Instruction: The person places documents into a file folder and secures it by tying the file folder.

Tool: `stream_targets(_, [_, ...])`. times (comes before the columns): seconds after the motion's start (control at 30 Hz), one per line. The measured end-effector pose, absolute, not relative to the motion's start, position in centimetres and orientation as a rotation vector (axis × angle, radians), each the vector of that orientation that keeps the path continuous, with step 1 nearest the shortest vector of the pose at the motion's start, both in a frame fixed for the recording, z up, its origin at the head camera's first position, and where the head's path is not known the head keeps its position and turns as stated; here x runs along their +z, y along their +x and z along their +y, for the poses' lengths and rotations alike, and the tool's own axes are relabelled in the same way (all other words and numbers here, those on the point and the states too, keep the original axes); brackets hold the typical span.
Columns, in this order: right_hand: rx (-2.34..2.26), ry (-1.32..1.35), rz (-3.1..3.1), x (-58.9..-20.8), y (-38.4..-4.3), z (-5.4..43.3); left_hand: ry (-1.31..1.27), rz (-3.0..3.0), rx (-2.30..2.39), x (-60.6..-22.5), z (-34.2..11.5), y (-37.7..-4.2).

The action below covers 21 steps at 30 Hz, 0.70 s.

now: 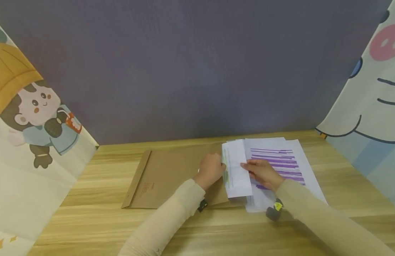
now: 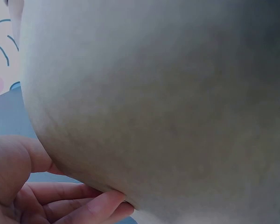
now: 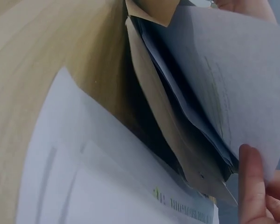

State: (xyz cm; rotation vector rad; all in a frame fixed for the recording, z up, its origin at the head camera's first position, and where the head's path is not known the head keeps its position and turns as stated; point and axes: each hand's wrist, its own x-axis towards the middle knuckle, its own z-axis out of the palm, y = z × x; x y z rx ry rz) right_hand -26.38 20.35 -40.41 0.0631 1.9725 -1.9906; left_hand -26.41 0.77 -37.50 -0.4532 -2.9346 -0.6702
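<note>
A brown kraft document envelope (image 1: 172, 170) lies on the table, its mouth towards the right. My left hand (image 1: 211, 170) grips the envelope at that end; in the left wrist view its fingers (image 2: 100, 205) pinch the edge of the brown sheet. With thumb and fingers, my right hand (image 1: 263, 173) pinches a white paper sheet (image 1: 238, 170) at the mouth. In the right wrist view the envelope (image 3: 151, 88) gapes, with sheets (image 3: 177, 93) inside between its walls. How far the held sheet reaches into the envelope is hidden.
White papers with purple lines (image 1: 288, 161) lie loosely stacked under and right of my right hand. The wooden table (image 1: 88, 177) meets a dark panel (image 1: 197, 78) at the back. Cartoon-printed sheets hang at left (image 1: 34, 142) and right (image 1: 373, 106).
</note>
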Motion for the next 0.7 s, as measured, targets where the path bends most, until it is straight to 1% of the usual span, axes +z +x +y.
stream_targets(0.3, [-1.979, 0.057, 2.042, -40.5, -26.5, 18.9, -0.454, -2.922, -0.594, -37.1, 0.8, -26.4])
stream_targets(0.7, [-2.013, 0.027, 2.052, -41.1, -26.8, 17.9, -0.413, -2.91, -0.634, -37.3, 0.8, -26.5])
